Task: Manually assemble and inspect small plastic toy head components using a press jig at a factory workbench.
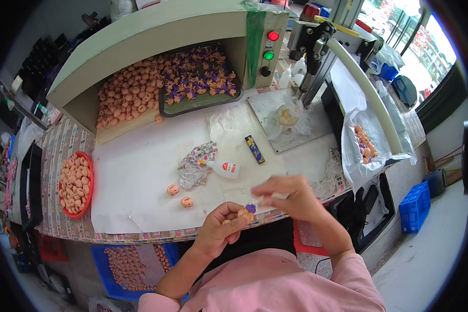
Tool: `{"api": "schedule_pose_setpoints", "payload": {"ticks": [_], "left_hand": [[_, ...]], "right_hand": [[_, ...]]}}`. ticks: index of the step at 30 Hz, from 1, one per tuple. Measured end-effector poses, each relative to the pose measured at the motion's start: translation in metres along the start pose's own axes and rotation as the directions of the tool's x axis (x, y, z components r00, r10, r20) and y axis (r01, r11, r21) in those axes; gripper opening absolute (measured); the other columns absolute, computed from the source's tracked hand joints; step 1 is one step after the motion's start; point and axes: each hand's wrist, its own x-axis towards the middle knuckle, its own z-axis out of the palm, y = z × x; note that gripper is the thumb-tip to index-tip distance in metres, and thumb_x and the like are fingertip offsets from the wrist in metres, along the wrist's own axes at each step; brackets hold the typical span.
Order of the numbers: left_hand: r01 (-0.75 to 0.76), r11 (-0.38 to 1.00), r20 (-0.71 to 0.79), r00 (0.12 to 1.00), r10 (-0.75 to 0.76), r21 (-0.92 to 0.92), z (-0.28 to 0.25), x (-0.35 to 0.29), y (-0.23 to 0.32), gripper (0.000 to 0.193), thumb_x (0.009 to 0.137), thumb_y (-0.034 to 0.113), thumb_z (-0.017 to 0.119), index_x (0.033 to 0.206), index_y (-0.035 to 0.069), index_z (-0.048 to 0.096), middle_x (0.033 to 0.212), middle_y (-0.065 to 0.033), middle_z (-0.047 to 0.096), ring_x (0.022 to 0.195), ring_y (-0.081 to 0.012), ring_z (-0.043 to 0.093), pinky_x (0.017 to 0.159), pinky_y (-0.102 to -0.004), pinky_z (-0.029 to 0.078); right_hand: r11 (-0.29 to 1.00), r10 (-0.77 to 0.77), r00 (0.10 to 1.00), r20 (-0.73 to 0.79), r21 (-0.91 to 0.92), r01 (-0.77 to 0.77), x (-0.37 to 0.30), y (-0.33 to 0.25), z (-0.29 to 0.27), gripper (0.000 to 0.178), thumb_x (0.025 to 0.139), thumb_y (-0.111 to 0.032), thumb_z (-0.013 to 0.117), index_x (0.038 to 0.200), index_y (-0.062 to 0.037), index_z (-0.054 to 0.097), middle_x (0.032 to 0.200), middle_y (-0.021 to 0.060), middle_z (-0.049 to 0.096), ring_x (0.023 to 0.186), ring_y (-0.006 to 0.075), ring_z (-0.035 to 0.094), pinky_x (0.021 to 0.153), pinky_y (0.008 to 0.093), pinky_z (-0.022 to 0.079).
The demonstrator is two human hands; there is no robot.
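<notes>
1. Workroom, window at the upper right. Workbench in patterned covering (62, 143); white sheet (122, 200) laid over it. Clock directions read from the sheet's middle, person in pink shirt (281, 281) at 6.
2. 11 o'clock: open-fronted cream cabinet (156, 36); red and green buttons and a black knob on its right end. Within: heaped peach doll heads (130, 96) toward 10–11, black tray (165, 112) of purple-and-peach figure pieces (197, 73) at 12.
3. 9 o'clock: red basket (92, 179), filled with similar heads.
4. Sheet middle: white squeeze bottle (229, 169), on its side, its tip against a crumpled patterned wrapper (196, 161). Slim navy-and-yellow object (255, 150) at 2; kind uncertain. Two loose heads (186, 202) at 7–8, just apart.
5. 2 o'clock: flat metal plate (275, 140) bearing clear plastic. Toward 3: plastic-lined box (352, 112) with peach-and-purple pieces inside.
6. 7 o'clock, below the bench edge: blue crate (101, 270), rows of peach pieces.
7. 5 o'clock, by the near bench edge: left hand (222, 224) pinches a small peach-and-purple figure (247, 212) between thumb and fingers, purple part uppermost.
8. Right hand (285, 195) just beyond the figure toward 2, blurred; fingers loosely extended, I see nothing in them.
</notes>
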Motion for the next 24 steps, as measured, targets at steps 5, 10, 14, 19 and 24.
{"api": "schedule_pose_setpoints", "payload": {"ticks": [5, 10, 14, 19, 24], "left_hand": [[-0.021, 0.998, 0.018, 1.0, 0.022, -0.063, 0.002, -0.012, -0.004, 0.02, 0.09, 0.008, 0.063, 0.107, 0.006, 0.055, 0.098, -0.0134, 0.064, 0.049, -0.0027, 0.042, 0.043, -0.016, 0.034], [0.024, 0.996, 0.099, 0.995, -0.015, -0.085, 0.024, -0.017, -0.012, 0.026, 0.09, 0.01, 0.063, 0.113, 0.002, 0.054, 0.103, -0.0101, 0.066, 0.05, -0.0028, 0.042, 0.044, -0.0166, 0.036], [0.009, 0.997, 0.14, 0.99, 0.002, -0.077, 0.026, -0.019, -0.016, 0.025, 0.091, 0.01, 0.061, 0.115, 0.006, 0.055, 0.104, -0.0156, 0.063, 0.049, -0.0029, 0.042, 0.043, -0.0159, 0.034], [-0.046, 0.996, 0.081, 0.995, 0.052, -0.079, 0.006, -0.039, -0.002, 0.027, 0.091, 0.011, 0.062, 0.116, 0.006, 0.055, 0.105, -0.016, 0.064, 0.049, -0.0031, 0.042, 0.044, -0.0164, 0.034], [-0.08, 0.996, 0.025, 0.996, 0.081, -0.04, 0.0, -0.041, 0.005, 0.03, 0.09, 0.013, 0.063, 0.117, 0.006, 0.055, 0.106, -0.0157, 0.064, 0.049, -0.0032, 0.042, 0.044, -0.0169, 0.034]], "right_hand": [[0.68, -0.712, 0.347, -0.611, -0.722, 0.124, 0.055, -0.043, -0.107, 0.023, 0.085, -0.001, 0.062, 0.107, -0.0033, 0.068, 0.102, 0.0116, 0.068, 0.086, 0.0221, 0.065, 0.078, 0.0308, 0.05], [0.479, -0.877, 0.298, -0.376, -0.657, 0.582, 0.131, -0.106, -0.196, 0.025, 0.095, -0.015, 0.054, 0.117, -0.0072, 0.065, 0.107, 0.0108, 0.066, 0.097, 0.0186, 0.062, 0.085, 0.0257, 0.046], [0.917, -0.364, 0.701, -0.613, -0.367, 0.155, 0.134, -0.126, -0.209, 0.032, 0.095, -0.018, 0.054, 0.121, -0.0003, 0.06, 0.115, 0.015, 0.064, 0.104, 0.0203, 0.06, 0.09, 0.0263, 0.045], [0.727, -0.409, 0.56, -0.72, -0.628, -0.277, 0.078, -0.058, -0.159, 0.022, 0.089, -0.02, 0.063, 0.099, -0.0017, 0.07, 0.081, 0.0077, 0.07, 0.071, 0.0123, 0.062, 0.07, 0.0253, 0.048], [0.82, 0.011, 0.781, -0.624, -0.442, -0.364, 0.038, 0.053, -0.117, 0.025, 0.079, -0.01, 0.067, 0.103, -0.0013, 0.068, 0.093, 0.0128, 0.069, 0.078, 0.0194, 0.065, 0.074, 0.0315, 0.05]]}}
